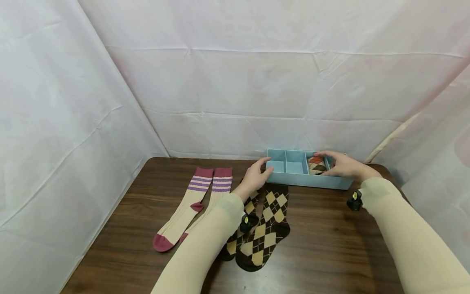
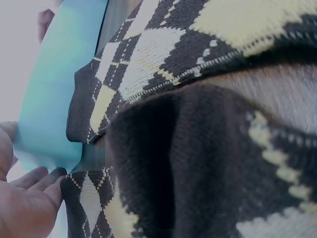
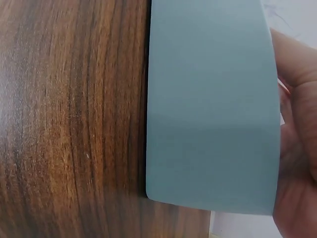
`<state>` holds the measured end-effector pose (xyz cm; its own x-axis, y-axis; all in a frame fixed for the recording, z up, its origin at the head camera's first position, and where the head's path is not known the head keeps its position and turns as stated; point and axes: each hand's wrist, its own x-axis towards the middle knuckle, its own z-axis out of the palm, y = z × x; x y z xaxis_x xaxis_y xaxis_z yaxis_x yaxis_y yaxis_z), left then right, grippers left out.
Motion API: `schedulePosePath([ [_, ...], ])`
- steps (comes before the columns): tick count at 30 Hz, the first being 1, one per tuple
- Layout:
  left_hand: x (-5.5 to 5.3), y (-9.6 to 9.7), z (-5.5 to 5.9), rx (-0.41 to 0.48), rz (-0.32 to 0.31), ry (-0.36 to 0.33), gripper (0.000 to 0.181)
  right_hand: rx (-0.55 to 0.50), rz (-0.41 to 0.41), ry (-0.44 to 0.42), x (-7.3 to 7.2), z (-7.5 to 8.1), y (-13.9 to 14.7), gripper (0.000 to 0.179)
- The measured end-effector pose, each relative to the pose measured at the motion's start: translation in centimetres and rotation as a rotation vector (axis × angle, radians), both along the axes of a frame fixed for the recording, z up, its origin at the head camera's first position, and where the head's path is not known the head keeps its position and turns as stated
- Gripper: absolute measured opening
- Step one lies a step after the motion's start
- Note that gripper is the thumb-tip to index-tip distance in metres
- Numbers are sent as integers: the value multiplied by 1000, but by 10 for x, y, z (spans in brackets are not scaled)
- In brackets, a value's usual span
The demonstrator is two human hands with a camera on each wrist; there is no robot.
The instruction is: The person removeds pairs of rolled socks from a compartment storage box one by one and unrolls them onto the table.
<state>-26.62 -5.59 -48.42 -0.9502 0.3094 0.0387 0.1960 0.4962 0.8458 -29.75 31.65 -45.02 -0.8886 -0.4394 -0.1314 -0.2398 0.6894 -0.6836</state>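
A pale blue box (image 1: 312, 180) with a row of compartments stands at the back of the table. In one compartment toward its right lies a folded argyle sock bundle (image 1: 316, 165) in orange, brown and cream. My right hand (image 1: 343, 165) reaches in from the right and holds the bundle between thumb and fingers; the box wall hides part of this hand in the right wrist view. At the box's left end, my left hand (image 1: 254, 178) touches with fairly straight fingers. Dark argyle socks (image 1: 269, 228) lie flat in front of the box, partly beneath the left forearm.
Left of the argyle socks lies a pair of cream socks (image 1: 187, 206) with maroon toes and purple stripes, partly covered by the left sleeve. Brown wood-grain tabletop (image 1: 323, 245) extends in front. White cloth (image 1: 227, 85) hangs behind and at both sides.
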Motion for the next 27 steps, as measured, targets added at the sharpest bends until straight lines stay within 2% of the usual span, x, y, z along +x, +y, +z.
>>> schedulePosePath([
  [4,1,-2,1,14,6,1,54,32,60,79,-5,-2,-5,82],
  [8,1,-3,2,20,7,2,55,40,83,124,-6,-4,-9,79],
  [19,2,-4,2,20,5,3,54,116,81,166,-6,-3,-17,77],
  [27,1,-2,0,15,4,6,55,163,27,219,-8,-3,-18,77],
])
